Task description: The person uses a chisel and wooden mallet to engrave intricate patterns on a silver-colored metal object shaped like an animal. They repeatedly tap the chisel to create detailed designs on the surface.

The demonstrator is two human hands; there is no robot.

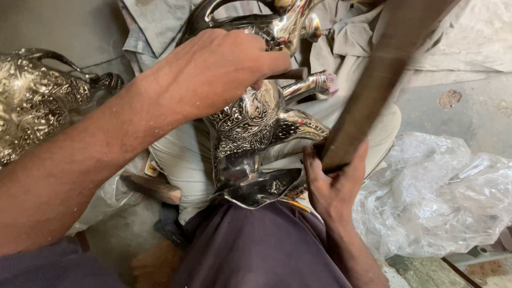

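A silver jug (250, 120) with embossed scrollwork is held across the lap, its foot pressed against dark purple cloth (256, 240) at the waist and its handle and neck pointing away. The left hand (213, 74) is closed over the jug's upper body, fingers curled down on the far side, and a thin dark rod (290, 73) is pinched at the fingertips beside a short silver tube (306, 85) that juts from the jug. The right hand (333, 184) is clenched round the lower end of a long brown wooden bar (373, 80), which is raised at a slant above the spout. Pale trousers (186, 160) are seen under the jug, and a grey shirt (154, 26) is spread behind it. A second embossed jug (37, 101) is set at the far left, well apart from the one in hand. The floor (474, 117) is bare grey concrete, dusty and pitted, with a small brownish patch near the upper right. Crumpled clear plastic sheeting (437, 192) is heaped at the right, just beside the right forearm, and more plastic is bunched under the left arm. A short wooden block (152, 186) is laid on the floor near the left knee. Daylight is reflected off the polished metal; no walls can be made out.
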